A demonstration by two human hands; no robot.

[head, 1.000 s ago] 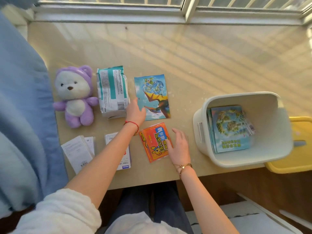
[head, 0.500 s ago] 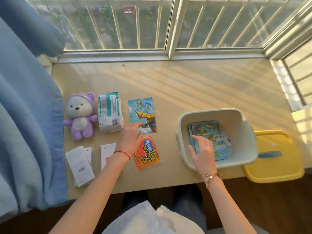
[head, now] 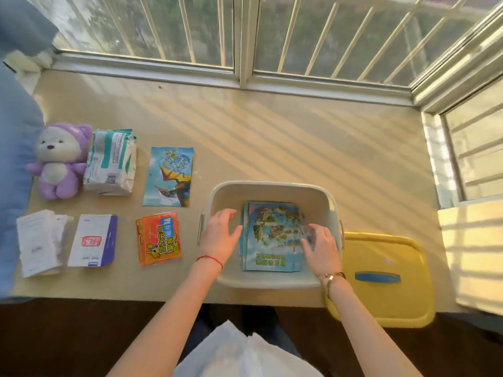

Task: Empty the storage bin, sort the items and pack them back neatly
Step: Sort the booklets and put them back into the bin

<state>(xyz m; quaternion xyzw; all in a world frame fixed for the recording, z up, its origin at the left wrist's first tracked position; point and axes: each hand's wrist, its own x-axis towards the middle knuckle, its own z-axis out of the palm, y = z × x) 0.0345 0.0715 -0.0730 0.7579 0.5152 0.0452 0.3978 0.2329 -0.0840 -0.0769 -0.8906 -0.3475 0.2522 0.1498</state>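
The white storage bin (head: 272, 187) stands upright on the wooden counter, right of centre. A stack of blue picture booklets (head: 272, 235) lies flat on its floor. Both hands are inside the bin. My left hand (head: 220, 236) rests open at the stack's left edge, and my right hand (head: 319, 247) touches the stack's right edge with its fingers spread. Laid out on the left are a purple plush bear (head: 60, 161), a teal-and-white soft pack (head: 111, 161), a blue dragon booklet (head: 168, 176), orange packets (head: 159, 238), a white-and-purple box (head: 94, 240) and white leaflets (head: 40, 242).
The yellow bin lid (head: 386, 278) with a blue handle lies to the right of the bin, overhanging the counter's front edge. A blue curtain (head: 13, 159) hangs along the left side. Barred windows close off the far and right sides.
My left hand has left the sorted items and gone into the bin beside my right hand. The bin now stands upright and the view has shifted to the right.
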